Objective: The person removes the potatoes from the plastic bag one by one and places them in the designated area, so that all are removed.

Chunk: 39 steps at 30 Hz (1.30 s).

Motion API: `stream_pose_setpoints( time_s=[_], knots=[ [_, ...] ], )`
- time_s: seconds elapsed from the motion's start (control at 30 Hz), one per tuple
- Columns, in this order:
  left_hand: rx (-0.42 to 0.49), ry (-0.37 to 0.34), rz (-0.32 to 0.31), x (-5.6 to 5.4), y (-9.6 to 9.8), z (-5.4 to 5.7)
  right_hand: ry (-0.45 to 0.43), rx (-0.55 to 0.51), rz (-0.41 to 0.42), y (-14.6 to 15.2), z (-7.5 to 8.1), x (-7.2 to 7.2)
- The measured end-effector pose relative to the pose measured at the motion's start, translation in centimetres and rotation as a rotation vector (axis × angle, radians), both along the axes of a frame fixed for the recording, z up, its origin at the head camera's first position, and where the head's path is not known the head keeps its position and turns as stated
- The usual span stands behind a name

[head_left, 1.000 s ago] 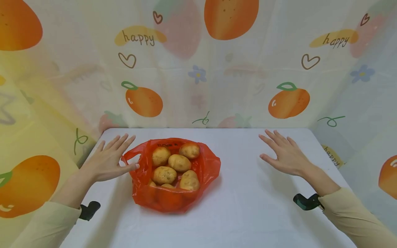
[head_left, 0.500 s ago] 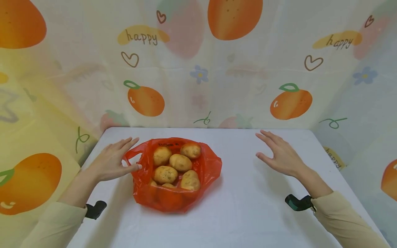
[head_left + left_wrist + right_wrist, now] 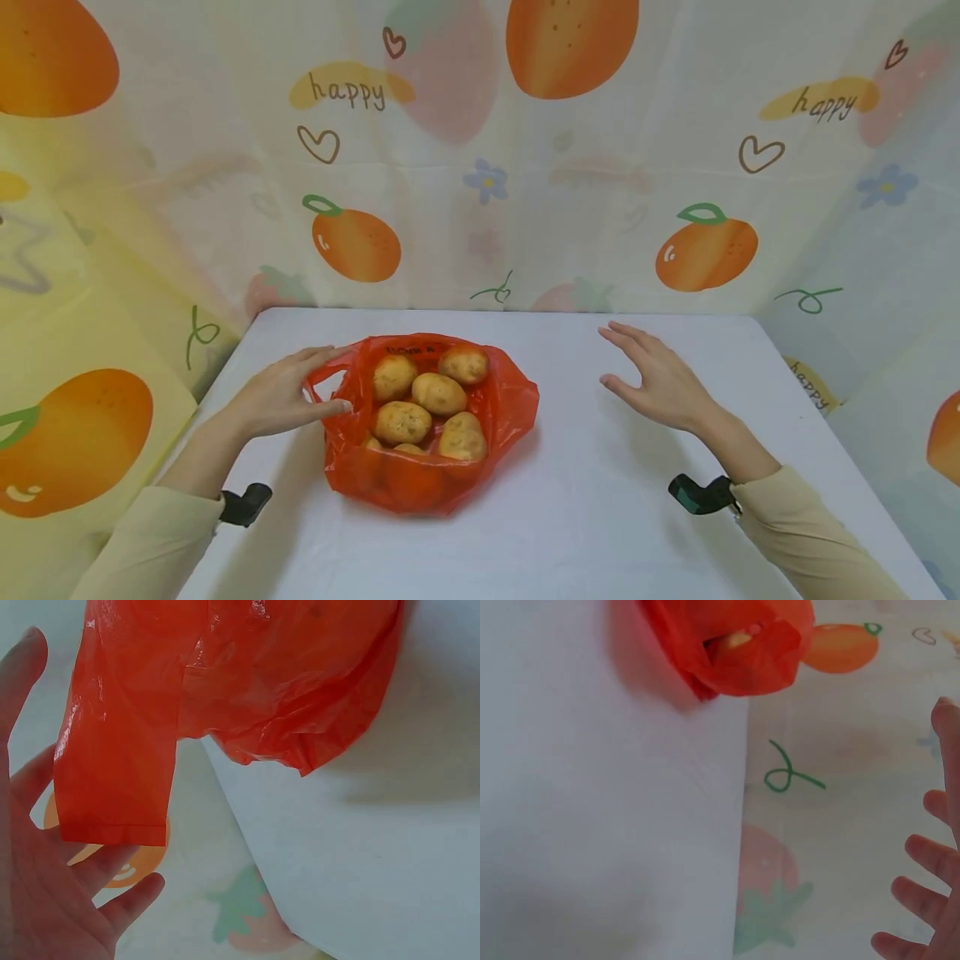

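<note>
A red plastic bag [image 3: 510, 408] stands with its mouth spread on the table, left of the middle in the head view. Several potatoes [image 3: 438, 394] show inside it. My left hand [image 3: 288, 396] is at the bag's left handle, thumb and fingers apart. In the left wrist view, the handle [image 3: 120, 772] hangs in front of the fingers, with the thumb off to one side of it. My right hand [image 3: 663, 379] hovers over the table to the right of the bag, fingers spread and holding nothing. The right wrist view shows its fingers [image 3: 922, 900] apart from the bag.
A white table [image 3: 570, 517] carries the bag. Behind it hangs a curtain [image 3: 570, 242] printed with oranges, hearts and words, which also lines both sides. A dark wrist device [image 3: 247, 504] sits at each cuff.
My left hand has shifted right to the bag's handle, its fingers bending a little. My right hand has drifted left toward the bag. The bag stays in place while the head view shifts slightly.
</note>
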<state>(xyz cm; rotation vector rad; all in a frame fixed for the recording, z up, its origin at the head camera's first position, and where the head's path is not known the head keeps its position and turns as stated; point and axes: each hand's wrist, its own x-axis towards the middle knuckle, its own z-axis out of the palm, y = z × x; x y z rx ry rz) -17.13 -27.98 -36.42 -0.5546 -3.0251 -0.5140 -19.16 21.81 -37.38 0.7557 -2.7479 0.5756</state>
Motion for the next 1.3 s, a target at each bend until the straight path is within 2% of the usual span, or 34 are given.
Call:
stream_pose_setpoints(
  time_s=[0.27, 0.63, 1.0, 1.3],
  knots=[
    [0.004, -0.031, -0.014, -0.5, 0.4, -0.5, 0.002, -0.038, 0.024, -1.9, 0.3, 0.0],
    [-0.024, -0.096, 0.029, -0.5, 0.4, -1.0, -0.034, -0.096, 0.081, -5.0, 0.7, 0.2],
    [-0.054, -0.151, 0.069, -0.6, 0.7, -1.4, -0.042, -0.160, 0.133, -7.3, 0.1, 0.3],
    [0.000, -0.195, 0.079, -0.4, 0.6, -1.5, -0.046, -0.197, 0.169, -9.1, 0.5, 0.7]
  ],
)
